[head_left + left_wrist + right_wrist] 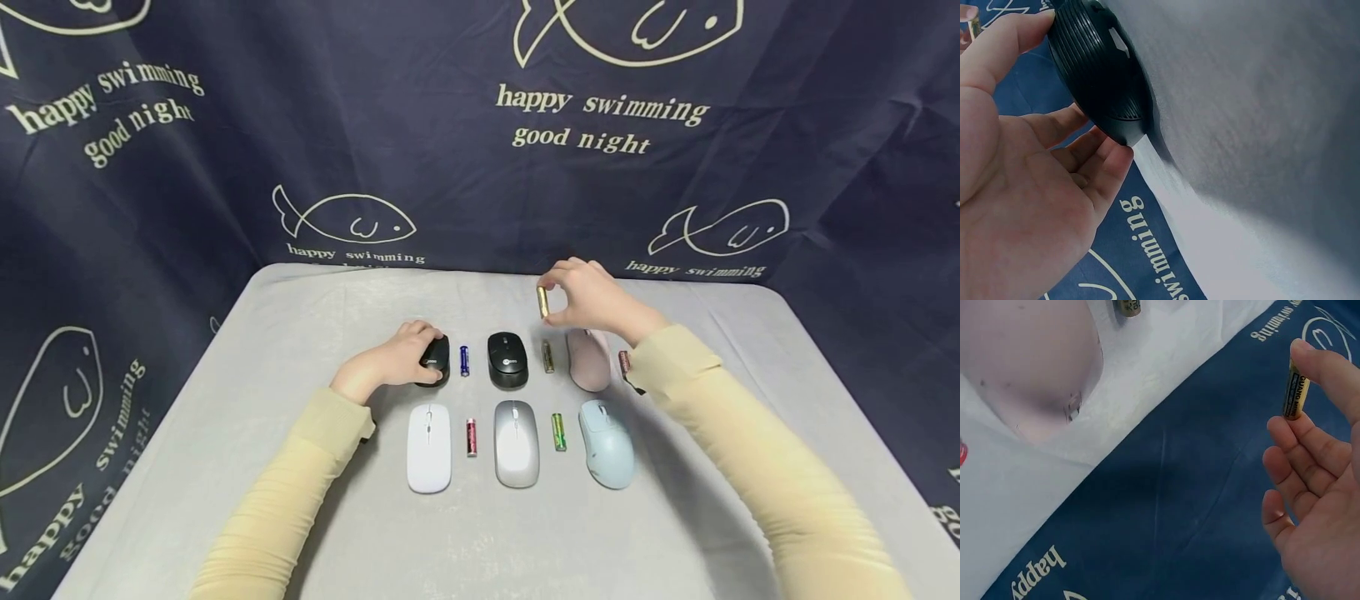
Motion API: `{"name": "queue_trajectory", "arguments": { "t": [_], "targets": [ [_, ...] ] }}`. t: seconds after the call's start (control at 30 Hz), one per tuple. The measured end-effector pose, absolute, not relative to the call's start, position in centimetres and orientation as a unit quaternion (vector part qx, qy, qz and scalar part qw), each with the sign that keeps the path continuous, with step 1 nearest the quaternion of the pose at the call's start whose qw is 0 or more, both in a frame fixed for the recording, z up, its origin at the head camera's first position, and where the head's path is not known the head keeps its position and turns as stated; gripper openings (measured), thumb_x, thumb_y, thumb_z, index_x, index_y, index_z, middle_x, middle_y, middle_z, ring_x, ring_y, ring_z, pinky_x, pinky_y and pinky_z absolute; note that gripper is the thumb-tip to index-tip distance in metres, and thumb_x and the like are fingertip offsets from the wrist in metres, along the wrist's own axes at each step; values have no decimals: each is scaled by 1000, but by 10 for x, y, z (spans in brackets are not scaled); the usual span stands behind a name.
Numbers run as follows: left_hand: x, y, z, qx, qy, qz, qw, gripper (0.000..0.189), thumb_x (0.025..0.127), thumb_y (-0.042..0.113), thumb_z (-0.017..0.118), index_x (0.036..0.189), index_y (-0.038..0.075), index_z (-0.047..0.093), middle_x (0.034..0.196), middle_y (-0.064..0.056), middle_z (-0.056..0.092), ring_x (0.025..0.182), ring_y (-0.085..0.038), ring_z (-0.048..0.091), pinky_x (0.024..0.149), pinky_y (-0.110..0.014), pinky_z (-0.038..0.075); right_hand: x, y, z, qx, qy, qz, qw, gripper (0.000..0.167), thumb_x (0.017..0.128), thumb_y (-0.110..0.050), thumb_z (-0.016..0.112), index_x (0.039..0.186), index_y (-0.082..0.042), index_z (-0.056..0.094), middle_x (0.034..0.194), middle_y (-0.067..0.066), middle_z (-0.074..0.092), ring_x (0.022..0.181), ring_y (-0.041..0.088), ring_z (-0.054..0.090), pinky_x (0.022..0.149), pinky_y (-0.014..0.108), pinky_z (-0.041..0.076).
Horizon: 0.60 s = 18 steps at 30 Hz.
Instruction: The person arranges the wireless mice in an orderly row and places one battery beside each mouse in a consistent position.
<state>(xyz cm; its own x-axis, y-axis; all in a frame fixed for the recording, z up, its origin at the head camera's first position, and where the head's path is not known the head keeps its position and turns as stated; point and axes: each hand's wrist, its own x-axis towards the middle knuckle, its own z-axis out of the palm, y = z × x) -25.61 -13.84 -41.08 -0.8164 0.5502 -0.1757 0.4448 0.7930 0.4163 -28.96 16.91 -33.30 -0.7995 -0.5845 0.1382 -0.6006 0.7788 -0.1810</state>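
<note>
At the back left of the row, a black computer mouse (436, 360) is gripped by my left hand (397, 357). In the left wrist view, thumb and fingertips hold the ribbed sides of that mouse (1094, 69), its edge close to the grey cloth. My right hand (596, 302) pinches a gold battery (542, 302) by its two ends, thumb at one and fingers at the other, raised near the far table edge. Dark lettering shows on this battery (1296, 394) in the right wrist view. Below that hand lies a pink mouse (588, 364), with another gold battery (548, 356) beside it.
A second black mouse (507, 361) and a blue battery (464, 361) share the back row. In front lie a white mouse (429, 454), a grey mouse (517, 450), a light blue mouse (609, 450), a red battery (471, 437) and a green battery (558, 432).
</note>
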Motion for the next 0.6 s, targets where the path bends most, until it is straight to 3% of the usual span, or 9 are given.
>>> {"name": "queue_trajectory", "arguments": {
  "t": [0.4, 0.6],
  "targets": [
    [-257, -139, -412, 264, 936, 181, 145, 70, 81, 29, 69, 137, -2, 41, 140, -22, 37, 129, -37, 32, 105, -49, 35, -266, 192, -325, 343, -929, 115, 79, 46, 65, -25, 81, 103, -3, 67, 100, 10, 65, 95, 29, 54, 75, 43, 40],
    [-257, -139, -412, 262, 937, 181, 145, 70, 81, 29, 69, 137, -2, 41, 140, -22, 38, 128, -37, 33, 104, -50, 36, -254, 200, -324, 345, -925, 138, 75, 44, 65, -21, 81, 102, -2, 66, 100, 10, 64, 94, 29, 53, 81, 46, 40]
  ]
}}
